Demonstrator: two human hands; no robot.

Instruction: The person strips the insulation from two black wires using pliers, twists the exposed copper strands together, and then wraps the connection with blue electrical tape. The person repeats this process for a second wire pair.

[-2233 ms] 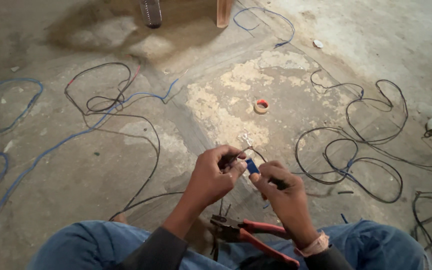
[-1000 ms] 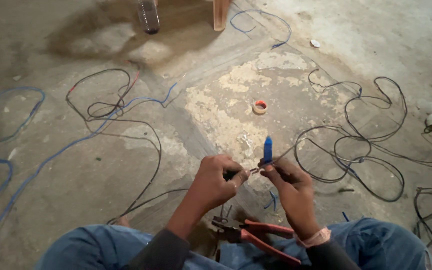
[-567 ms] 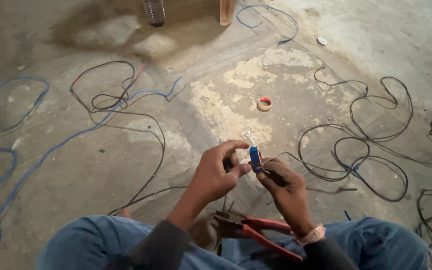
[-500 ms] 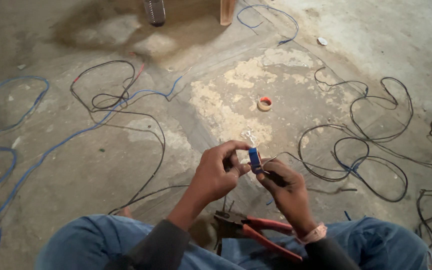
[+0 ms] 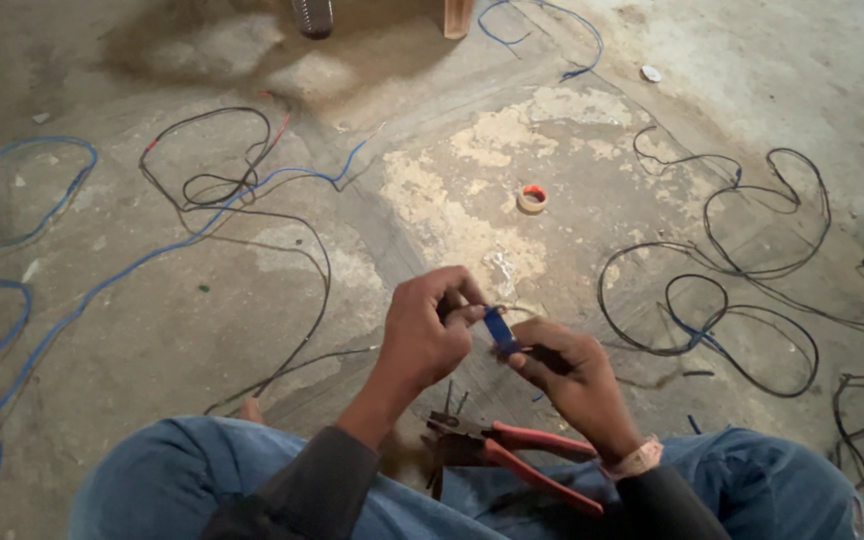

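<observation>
My left hand point(image 5: 430, 325) pinches the end of a thin wire at the top of a strip of blue tape point(image 5: 498, 329). My right hand point(image 5: 564, 371) grips the dark wire below the strip, with the thumb pressed on the tape's lower end. Both hands meet over my lap, above the concrete floor. Red-handled pliers point(image 5: 512, 455) lie across my blue-jeaned knees just beneath the hands.
A small roll of tape point(image 5: 531, 198) sits on the floor ahead. Black wires point(image 5: 742, 300) coil at the right, blue wire point(image 5: 42, 300) loops at the left, and black and blue strands point(image 5: 242, 190) tangle in the middle left. A bottle base point(image 5: 312, 15) and a wooden leg point(image 5: 457, 15) stand at the top.
The blue tape strip stood upright between my fingers a second ago; it now lies lower and tilted against the wire, with both hands closed tighter around it.
</observation>
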